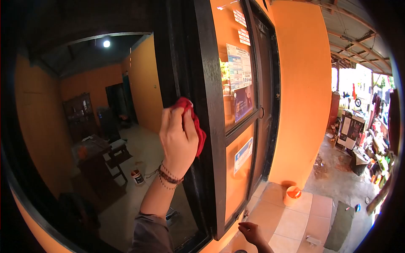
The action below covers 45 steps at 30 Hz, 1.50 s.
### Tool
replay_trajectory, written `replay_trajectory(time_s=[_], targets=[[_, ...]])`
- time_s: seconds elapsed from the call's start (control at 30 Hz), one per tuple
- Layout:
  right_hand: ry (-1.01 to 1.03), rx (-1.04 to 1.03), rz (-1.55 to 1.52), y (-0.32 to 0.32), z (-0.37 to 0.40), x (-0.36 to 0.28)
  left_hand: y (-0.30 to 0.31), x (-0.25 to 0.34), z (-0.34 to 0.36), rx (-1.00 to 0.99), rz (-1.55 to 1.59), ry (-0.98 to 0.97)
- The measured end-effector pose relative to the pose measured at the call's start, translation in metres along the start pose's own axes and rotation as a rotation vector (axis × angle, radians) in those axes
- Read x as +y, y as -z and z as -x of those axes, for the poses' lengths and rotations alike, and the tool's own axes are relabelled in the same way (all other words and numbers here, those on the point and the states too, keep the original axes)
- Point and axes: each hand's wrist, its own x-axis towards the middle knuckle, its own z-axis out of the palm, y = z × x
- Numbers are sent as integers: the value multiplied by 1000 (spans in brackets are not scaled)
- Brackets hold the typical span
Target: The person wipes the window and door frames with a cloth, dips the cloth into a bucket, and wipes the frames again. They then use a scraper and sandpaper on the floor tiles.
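A red cloth point(200, 133) is bunched under my left hand point(179, 135), which presses it against the black window frame point(185, 76). My left fingers are bent over the cloth, and a beaded bracelet circles the wrist. Low in the view, my right hand point(251, 232) hangs above the tiled floor, near the bottom of the open black-framed shutter point(213, 126). Its fingers are curled together, and whatever they may hold is too small to make out.
An orange bucket point(292, 196) stands on the porch tiles point(291, 223) by the orange wall point(299, 92). Behind the glass are a table, a chair and a small can point(137, 177). A green mat point(340, 226) and piled household items lie at the right.
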Motion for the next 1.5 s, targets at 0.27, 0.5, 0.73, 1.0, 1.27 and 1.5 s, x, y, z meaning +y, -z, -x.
replay_trajectory(time_s=[0.27, 0.5, 0.73, 1.0, 1.27, 1.5], targets=[[79, -58, -8, 11, -18, 2, -25, 1, -106, 190, -79, -45], [85, -43, 14, 33, -31, -3, -46, -9, -246, 81, 41, -35], [75, -120, 22, 44, -35, -10, -30, 4, -190, 96, -410, -184], [107, -192, 28, 54, -25, -7, -16, 4, -58, 105, -498, -176], [274, -179, 38, 61, -13, -16, 17, 23, 119, 370, 244, 540], [750, -391, 24, 15, 4, -115, 72, 112, 269, 195, 828, 1386]])
